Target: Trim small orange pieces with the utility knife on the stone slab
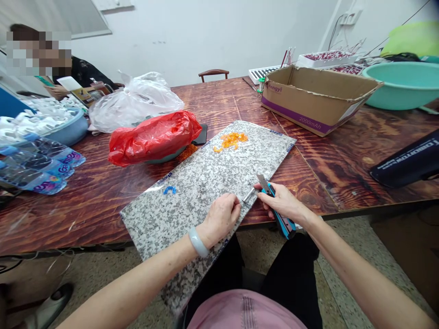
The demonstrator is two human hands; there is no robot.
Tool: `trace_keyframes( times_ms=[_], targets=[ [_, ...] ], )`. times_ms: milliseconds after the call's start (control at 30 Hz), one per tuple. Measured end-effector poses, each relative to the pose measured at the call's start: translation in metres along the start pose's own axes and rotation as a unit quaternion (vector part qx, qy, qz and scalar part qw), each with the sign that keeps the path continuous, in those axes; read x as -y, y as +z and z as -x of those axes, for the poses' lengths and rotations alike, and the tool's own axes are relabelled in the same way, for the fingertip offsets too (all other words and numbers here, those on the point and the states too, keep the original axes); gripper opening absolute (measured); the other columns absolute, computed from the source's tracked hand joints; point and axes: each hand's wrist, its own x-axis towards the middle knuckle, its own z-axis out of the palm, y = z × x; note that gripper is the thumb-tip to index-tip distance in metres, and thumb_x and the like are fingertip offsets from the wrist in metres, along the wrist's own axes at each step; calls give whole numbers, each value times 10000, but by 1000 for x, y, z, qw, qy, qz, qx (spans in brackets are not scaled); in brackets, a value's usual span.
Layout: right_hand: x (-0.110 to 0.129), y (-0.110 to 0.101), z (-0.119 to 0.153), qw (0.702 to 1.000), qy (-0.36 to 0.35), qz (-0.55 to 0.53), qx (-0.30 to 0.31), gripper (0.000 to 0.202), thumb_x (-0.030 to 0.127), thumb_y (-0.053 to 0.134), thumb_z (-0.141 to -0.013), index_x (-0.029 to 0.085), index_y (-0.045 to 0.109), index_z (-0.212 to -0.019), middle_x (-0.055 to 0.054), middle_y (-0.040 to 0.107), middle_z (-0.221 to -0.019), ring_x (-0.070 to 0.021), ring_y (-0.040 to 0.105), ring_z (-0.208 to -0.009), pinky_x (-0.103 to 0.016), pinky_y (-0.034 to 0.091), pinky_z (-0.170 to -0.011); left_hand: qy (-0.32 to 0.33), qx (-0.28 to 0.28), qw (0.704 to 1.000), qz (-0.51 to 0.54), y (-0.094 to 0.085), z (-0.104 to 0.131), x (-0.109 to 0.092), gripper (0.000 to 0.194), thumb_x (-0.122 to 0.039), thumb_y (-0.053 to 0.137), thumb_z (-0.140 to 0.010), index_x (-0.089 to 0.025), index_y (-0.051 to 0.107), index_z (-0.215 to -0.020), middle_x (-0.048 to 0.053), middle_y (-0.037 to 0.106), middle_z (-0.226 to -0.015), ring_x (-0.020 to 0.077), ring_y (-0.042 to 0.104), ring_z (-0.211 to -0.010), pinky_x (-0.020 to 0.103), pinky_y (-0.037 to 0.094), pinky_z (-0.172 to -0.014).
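Observation:
My right hand (279, 201) is closed around a blue and black utility knife (284, 224), its metal blade out and pointing away from me. By those fingertips a small silvery metal rod or tube (248, 195) lies at the edge of the speckled grey stone-look board (195, 214). My left hand (221, 217), with a pale bangle on the wrist, rests on the board with curled fingers; whatever they may hold is hidden. Farther up the board is a small pile of orange plastic pieces (233, 140). A few blue pieces (169, 190) lie near its left edge.
Left of the board sit a red plastic bag (154, 137) over a bowl, a white plastic bag (137, 100) and water bottles (44, 169). A cardboard box (312, 100), a green basin (408, 87) and a dark cylindrical object (408, 160) stand right. Another person (84, 68) sits at far left.

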Motion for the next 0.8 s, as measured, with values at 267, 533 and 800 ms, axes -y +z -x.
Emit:
trace_keyframes(
  times_ms=[267,533,800],
  targets=[
    [4,-4,1,990,-44,124,-41,301,353,435,-818,181,478,-1062,51,501,-539,-106,508,-410,-199,394,-415,4,-6,1000,-8,1,-2,1,96,-177,436,-795,-175,485,-713,8,540,-708,132,497,-667,249,364,-614],
    [10,14,24,881,-67,468,-38,295,428,329,-874,188,485,-801,-40,579,-661,-187,570,-660,-245,319,-564,3,-5,1000,-8,1,-1,1,91,-181,437,-792,-174,488,-718,7,534,-697,131,494,-660,247,364,-613],
    [7,30,27,827,-21,561,-7,277,402,301,-888,191,479,-908,-81,608,-794,-228,594,-775,-270,311,-609,2,-4,1000,-3,0,0,-1,83,-163,438,-784,-171,491,-721,9,539,-705,132,497,-671,242,370,-613]
  ],
)
